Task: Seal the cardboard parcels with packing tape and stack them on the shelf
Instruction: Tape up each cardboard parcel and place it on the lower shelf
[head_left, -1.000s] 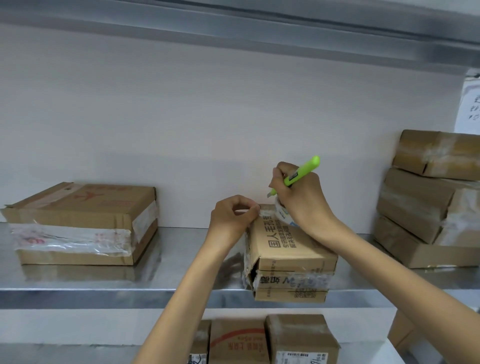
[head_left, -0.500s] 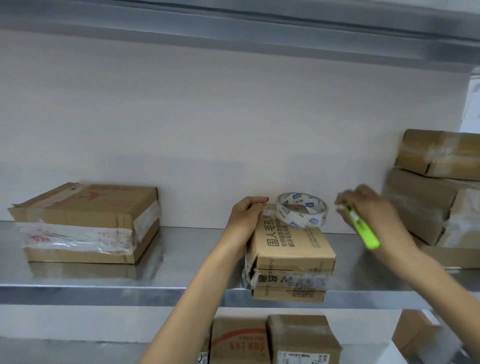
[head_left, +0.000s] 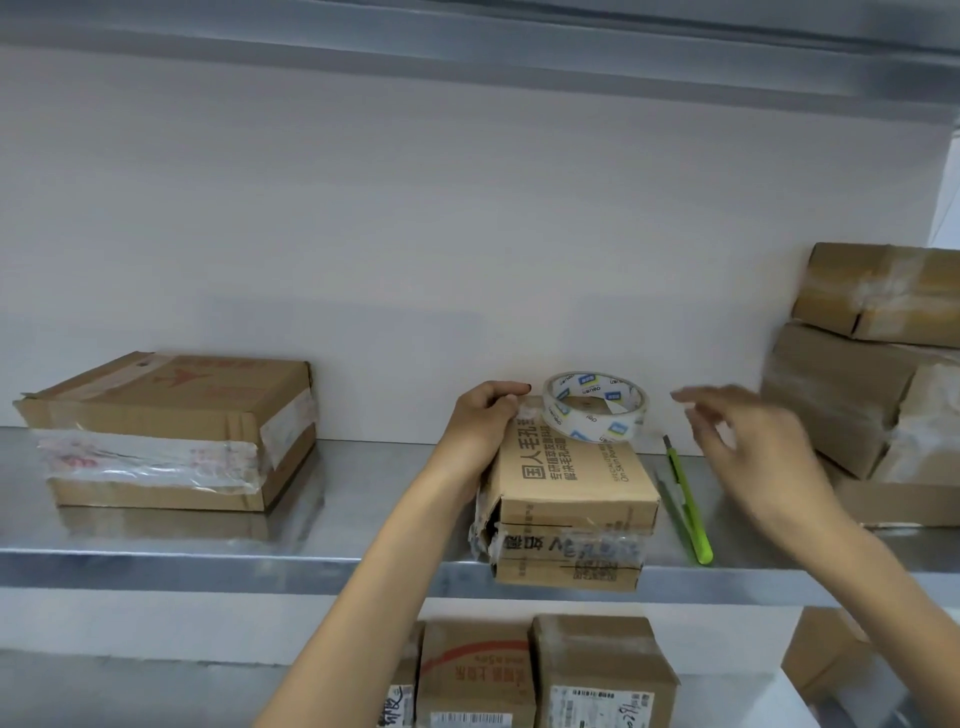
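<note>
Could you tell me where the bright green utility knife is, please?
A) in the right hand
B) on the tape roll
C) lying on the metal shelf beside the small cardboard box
C: the bright green utility knife lies on the metal shelf beside the small cardboard box.

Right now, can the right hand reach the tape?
Probably yes: the right hand is open just right of the tape, which lies atop the parcel; nothing stands between them.
</note>
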